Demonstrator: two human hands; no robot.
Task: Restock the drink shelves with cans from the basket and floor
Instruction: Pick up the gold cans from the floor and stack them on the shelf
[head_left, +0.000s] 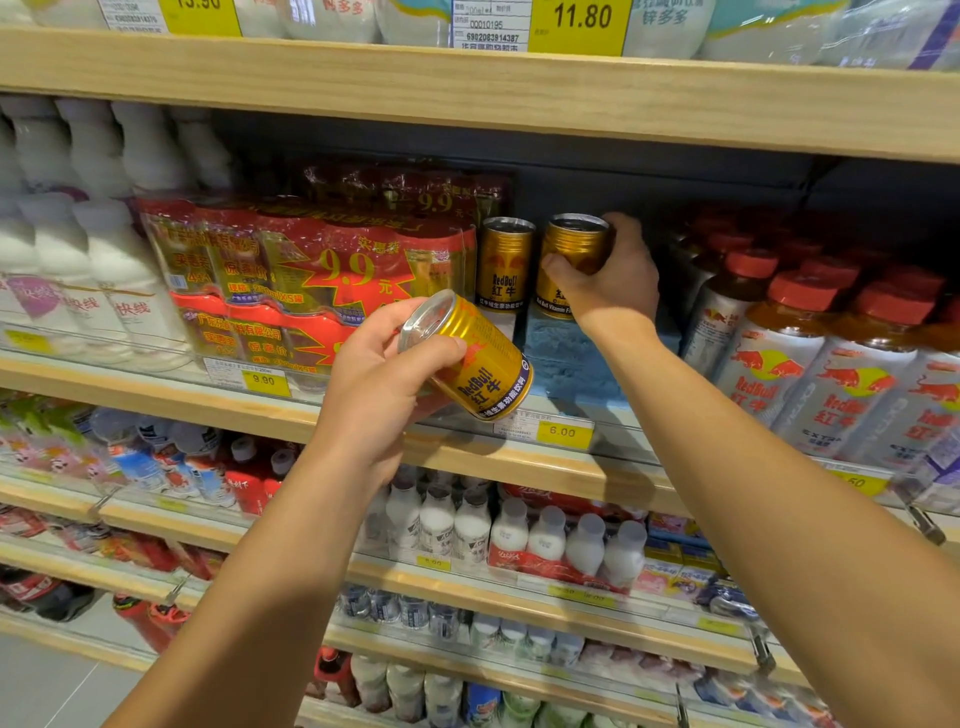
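**Seat the far can, then bring in the spare**

Nearest you, your left hand (384, 374) curls around a gold can (470, 358), tilted so its silver top faces up and to the left. It hangs in the air just in front of the shelf's front edge (519, 470), above the yellow 6.00 price tag (563, 432). Hold it clear there until the slot beside the standing cans is ready.

Farther in, your right hand (608, 283) wraps a second can (571, 249), thumb across its front and fingers behind. This can looks upright, and it appears to stand on a blue block (566, 358) near the back of the shelf, just beside another gold can (505, 262) already placed to its left. Whether its base is fully down you cannot tell, since your hand hides the lower part.

To do this well, press the second can flat, label forward, snug against its neighbour without knocking it, and let go only once it stands steady. The red multipacks (311, 270) sit to the left, the red-capped bottles (795, 338) to the right.
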